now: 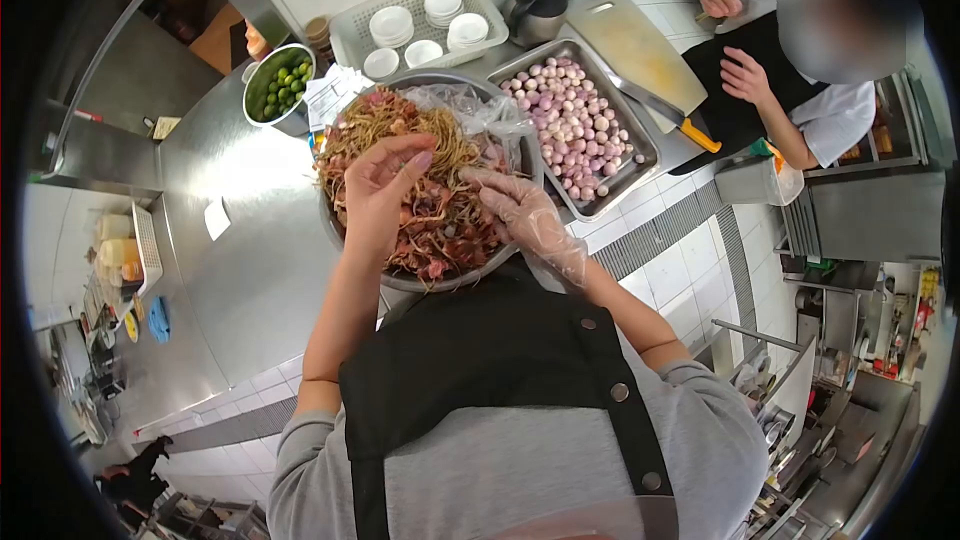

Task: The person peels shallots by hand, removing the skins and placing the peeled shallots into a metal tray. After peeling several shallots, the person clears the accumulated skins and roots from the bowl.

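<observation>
A large metal bowl (533, 155) in front of me is heaped with reddish-brown shallot skins (440, 225) and dry, stringy root ends (420, 120). Over its left part is my left hand (385, 190), bare, its fingers curled and the thumb close to the fingertips. Whatever it pinches, if anything, is too small to make out. My right hand (525, 215) wears a clear plastic glove and is bent over the bowl's right side, fingers closed; what lies in them is hidden. Crumpled clear plastic (470, 108) lies at the bowl's back rim. Peeled shallots (575, 125) fill a steel tray (645, 135) to the right.
A knife with a yellow handle (700, 135) lies between the tray and a cutting board (635, 45). Green limes (288, 88) fill a metal pot at left. White dishes (392, 25) sit in a basket behind. A co-worker in a dark apron (735, 120) stands at right.
</observation>
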`<control>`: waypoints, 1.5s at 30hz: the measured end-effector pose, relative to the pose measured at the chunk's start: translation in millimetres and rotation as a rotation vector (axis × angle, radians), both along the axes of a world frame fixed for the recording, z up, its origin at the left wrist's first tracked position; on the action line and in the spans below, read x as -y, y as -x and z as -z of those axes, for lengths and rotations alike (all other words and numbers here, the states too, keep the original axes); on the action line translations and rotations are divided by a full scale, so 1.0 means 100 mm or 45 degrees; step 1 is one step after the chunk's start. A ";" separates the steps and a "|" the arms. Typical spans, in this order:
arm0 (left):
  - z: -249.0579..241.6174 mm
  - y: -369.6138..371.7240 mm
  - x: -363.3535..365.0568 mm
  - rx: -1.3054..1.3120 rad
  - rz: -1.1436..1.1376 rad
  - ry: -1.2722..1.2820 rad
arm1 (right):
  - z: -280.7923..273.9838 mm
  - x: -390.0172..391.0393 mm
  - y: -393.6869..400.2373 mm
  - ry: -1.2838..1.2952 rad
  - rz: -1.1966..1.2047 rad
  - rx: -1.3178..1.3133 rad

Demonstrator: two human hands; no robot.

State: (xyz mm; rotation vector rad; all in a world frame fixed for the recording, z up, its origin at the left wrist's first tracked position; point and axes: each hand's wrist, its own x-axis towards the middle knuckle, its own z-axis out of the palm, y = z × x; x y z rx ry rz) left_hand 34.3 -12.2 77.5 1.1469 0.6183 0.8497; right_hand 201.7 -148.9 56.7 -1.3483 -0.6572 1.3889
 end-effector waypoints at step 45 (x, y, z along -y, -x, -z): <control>0.14 -2.20 -0.80 0.421 0.291 1.079 | 0.26 0.46 -0.14 -0.006 0.679 -0.414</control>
